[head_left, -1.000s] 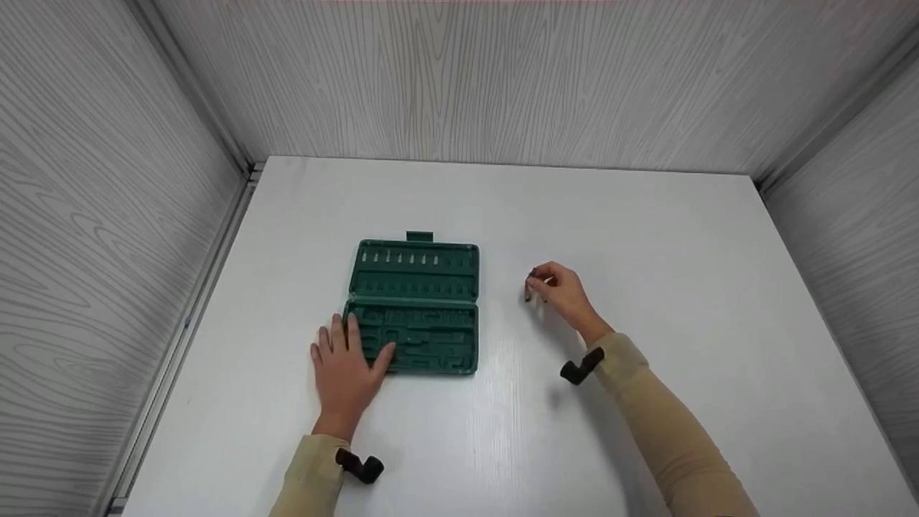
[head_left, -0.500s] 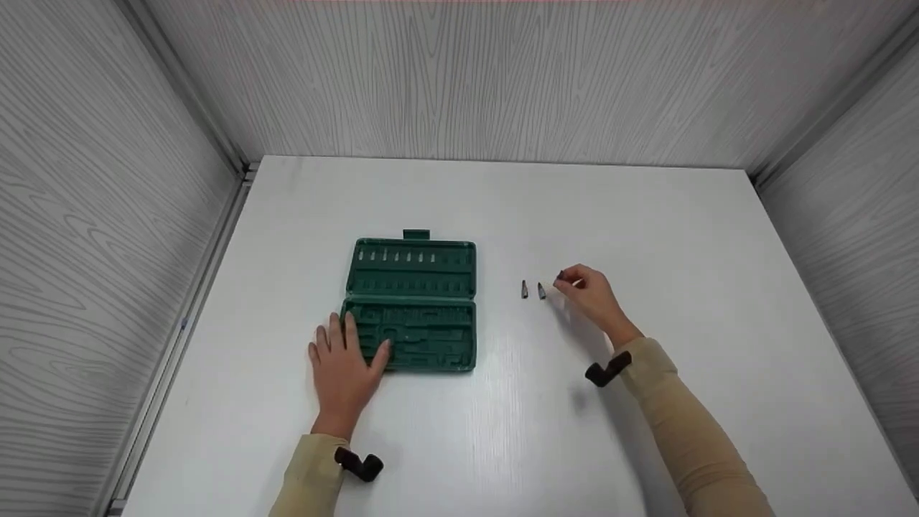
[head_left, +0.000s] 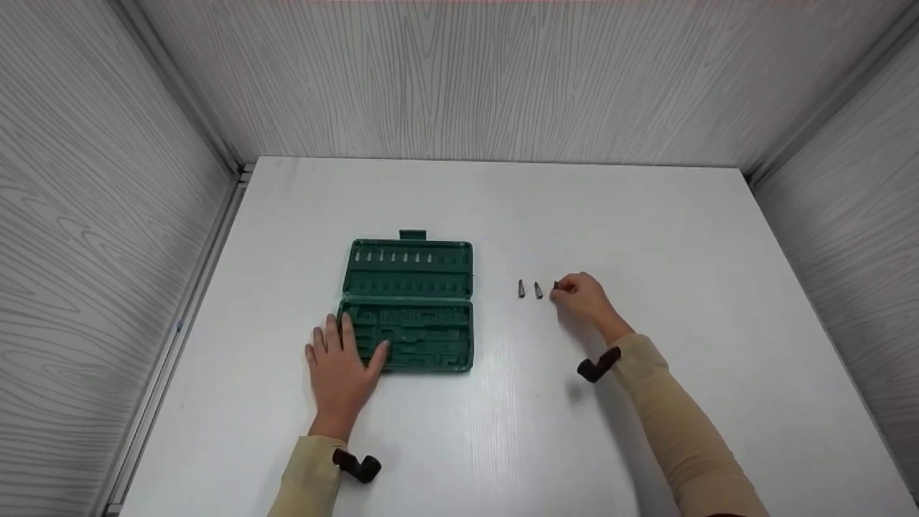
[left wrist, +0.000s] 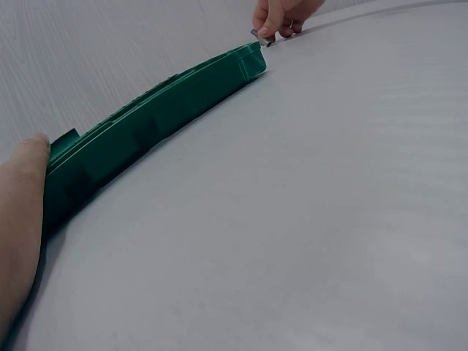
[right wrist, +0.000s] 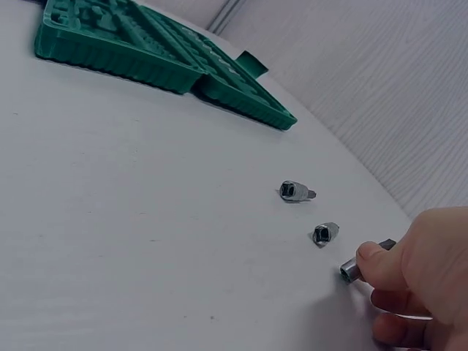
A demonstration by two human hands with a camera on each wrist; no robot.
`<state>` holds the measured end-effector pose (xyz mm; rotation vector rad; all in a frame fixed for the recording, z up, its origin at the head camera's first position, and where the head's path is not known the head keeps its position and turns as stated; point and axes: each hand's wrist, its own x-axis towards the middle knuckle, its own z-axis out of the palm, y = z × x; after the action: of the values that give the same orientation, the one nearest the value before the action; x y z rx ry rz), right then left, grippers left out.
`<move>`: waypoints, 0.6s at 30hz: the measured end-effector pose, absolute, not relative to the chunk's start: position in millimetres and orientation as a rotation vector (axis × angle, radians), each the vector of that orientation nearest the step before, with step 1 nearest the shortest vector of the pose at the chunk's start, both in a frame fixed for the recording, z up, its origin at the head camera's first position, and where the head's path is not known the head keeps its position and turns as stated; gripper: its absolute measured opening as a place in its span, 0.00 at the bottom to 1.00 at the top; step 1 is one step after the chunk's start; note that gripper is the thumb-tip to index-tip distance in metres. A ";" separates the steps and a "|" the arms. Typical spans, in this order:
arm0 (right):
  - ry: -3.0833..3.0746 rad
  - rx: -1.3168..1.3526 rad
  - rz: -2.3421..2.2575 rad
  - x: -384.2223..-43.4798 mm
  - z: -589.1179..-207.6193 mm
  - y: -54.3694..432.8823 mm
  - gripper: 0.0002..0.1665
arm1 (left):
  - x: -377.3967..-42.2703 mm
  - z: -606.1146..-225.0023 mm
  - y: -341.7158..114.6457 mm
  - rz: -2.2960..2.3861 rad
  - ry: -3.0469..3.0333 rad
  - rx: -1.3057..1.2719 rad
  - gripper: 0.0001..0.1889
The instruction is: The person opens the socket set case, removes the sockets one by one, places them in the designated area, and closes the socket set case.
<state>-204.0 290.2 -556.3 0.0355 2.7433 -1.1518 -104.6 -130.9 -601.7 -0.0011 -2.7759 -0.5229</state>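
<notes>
A green plastic tool case [head_left: 409, 336] lies unfolded on the white table, with moulded slots in both halves. My left hand [head_left: 340, 377] rests on its near left corner, fingers spread and straight, thumb over the near edge. To the right of the case, my right hand [head_left: 585, 298] pinches a silver bit socket [right wrist: 352, 271] between thumb and fingers, low over the table; the fingers partly hide it. Beside it two more bit sockets lie in a row, a left one [right wrist: 295, 191] and a middle one [right wrist: 325, 233], square-holed ends facing the right wrist camera.
Several small silver bits [head_left: 393, 257] sit along the upper row of the case's far half. A latch tab [head_left: 413, 235] sticks out at its back edge. Grey wood-grain panels [head_left: 459, 79] stand behind the table and at both sides.
My right hand has moved right, away from the two bit sockets that now show lying on the table, then come down with the third one. The left hand stays on the case.
</notes>
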 end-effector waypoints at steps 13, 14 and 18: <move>2.767 0.090 -1.180 -204.4 -562.5 290.1 0.10 | -104.2 -602.7 -129.7 -0.524 -2.758 -0.009 0.47; 2.770 0.087 -1.182 -204.5 -562.7 290.2 0.10 | -104.5 -602.6 -129.7 -0.522 -2.759 -0.009 0.47; 2.770 0.069 -1.189 -204.9 -561.7 290.7 0.11 | -105.1 -602.4 -130.1 -0.516 -2.756 -0.008 0.47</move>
<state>-204.9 290.7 -561.7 0.0690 2.7696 -1.1895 -105.1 -130.1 -602.4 -0.0075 -2.7561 -0.5156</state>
